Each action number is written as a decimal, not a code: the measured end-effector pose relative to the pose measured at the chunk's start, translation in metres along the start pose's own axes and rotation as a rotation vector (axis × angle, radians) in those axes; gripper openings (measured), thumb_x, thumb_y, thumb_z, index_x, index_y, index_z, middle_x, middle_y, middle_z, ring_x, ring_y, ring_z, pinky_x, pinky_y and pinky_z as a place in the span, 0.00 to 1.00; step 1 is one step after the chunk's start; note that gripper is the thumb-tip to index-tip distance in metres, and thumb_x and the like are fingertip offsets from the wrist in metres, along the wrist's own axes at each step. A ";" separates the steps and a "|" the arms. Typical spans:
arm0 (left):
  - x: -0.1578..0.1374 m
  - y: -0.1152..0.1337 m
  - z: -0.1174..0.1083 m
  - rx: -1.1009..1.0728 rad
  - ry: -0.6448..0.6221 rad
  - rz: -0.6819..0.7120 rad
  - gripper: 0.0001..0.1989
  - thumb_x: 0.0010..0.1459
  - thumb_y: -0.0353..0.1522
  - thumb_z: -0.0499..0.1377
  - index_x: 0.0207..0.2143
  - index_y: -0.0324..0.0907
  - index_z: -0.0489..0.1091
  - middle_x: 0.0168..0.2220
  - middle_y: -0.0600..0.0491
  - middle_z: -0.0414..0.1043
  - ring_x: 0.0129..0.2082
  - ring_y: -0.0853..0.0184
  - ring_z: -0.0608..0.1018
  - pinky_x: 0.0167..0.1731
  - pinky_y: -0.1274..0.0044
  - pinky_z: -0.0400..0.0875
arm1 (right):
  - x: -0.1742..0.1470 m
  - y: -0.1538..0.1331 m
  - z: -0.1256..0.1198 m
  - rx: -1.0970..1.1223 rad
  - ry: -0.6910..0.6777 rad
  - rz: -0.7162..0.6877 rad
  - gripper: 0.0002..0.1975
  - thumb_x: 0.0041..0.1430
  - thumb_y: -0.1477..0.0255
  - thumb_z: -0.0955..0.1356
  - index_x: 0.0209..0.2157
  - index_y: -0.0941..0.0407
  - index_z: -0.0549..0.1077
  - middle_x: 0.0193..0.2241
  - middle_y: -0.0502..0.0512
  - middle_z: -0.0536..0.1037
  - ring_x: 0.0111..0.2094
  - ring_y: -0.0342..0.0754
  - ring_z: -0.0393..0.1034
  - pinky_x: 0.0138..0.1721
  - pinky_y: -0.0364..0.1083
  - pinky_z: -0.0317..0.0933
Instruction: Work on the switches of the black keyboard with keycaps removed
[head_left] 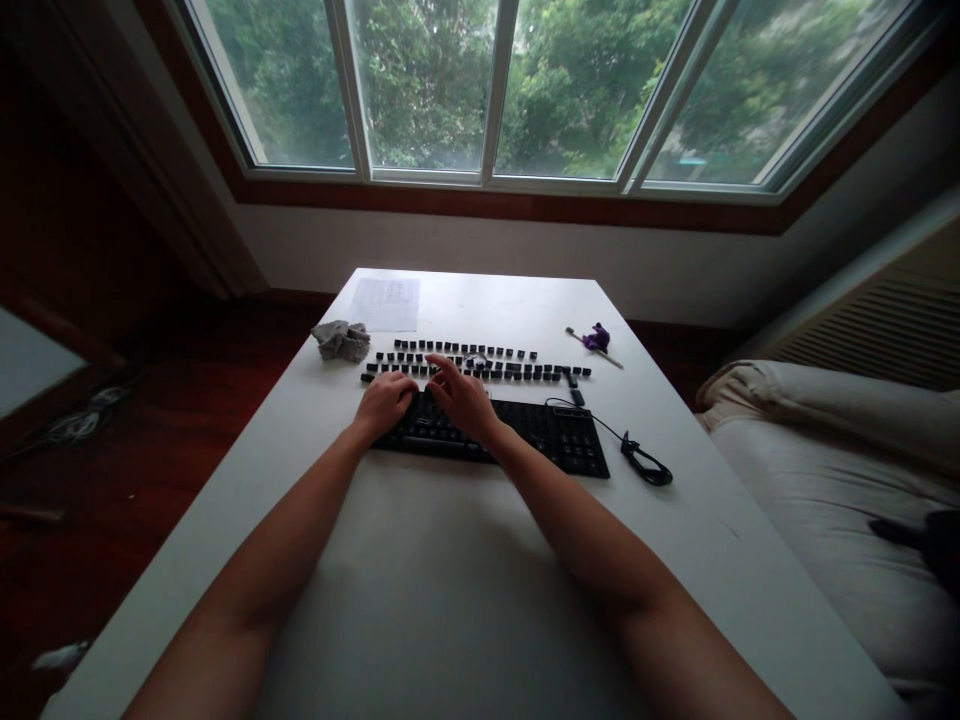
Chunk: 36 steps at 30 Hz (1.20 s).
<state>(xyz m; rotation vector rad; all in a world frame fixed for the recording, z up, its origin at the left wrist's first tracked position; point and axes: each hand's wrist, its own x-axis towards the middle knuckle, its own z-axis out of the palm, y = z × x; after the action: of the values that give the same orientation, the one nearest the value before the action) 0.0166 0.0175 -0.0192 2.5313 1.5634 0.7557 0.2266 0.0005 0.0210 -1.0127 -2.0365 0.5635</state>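
Note:
A black keyboard (525, 425) lies on the white table with its long side toward me. At its upper left part, my left hand (386, 402) rests with bent fingers closed on the edge. My right hand (463, 402) is over the keyboard just beside it, index finger stretched out and apart from the thumb; its lower fingers are partly hidden. No held piece shows between its fingers. Behind the keyboard, loose black keycaps (514, 368) stand in several rows. Some of them are hidden behind my right hand.
A crumpled grey cloth (341, 341) and a paper sheet (386, 304) lie at the back left. A brush (611, 360) with a purple cloth (598, 338) lies at the back right. The coiled black cable (646, 465) is right of the keyboard. A sofa (795, 500) borders the table's right side.

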 end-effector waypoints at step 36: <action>0.000 -0.001 0.000 0.022 -0.008 0.011 0.08 0.61 0.31 0.56 0.36 0.44 0.75 0.37 0.49 0.72 0.41 0.60 0.73 0.44 0.69 0.68 | -0.002 -0.005 0.005 -0.033 -0.252 -0.285 0.09 0.58 0.76 0.67 0.40 0.55 0.77 0.34 0.52 0.76 0.30 0.42 0.66 0.34 0.42 0.56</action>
<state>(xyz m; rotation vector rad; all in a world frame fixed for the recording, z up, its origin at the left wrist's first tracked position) 0.0158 0.0177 -0.0201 2.5571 1.5657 0.7325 0.2209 -0.0048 0.0204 -0.6778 -2.3688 0.5268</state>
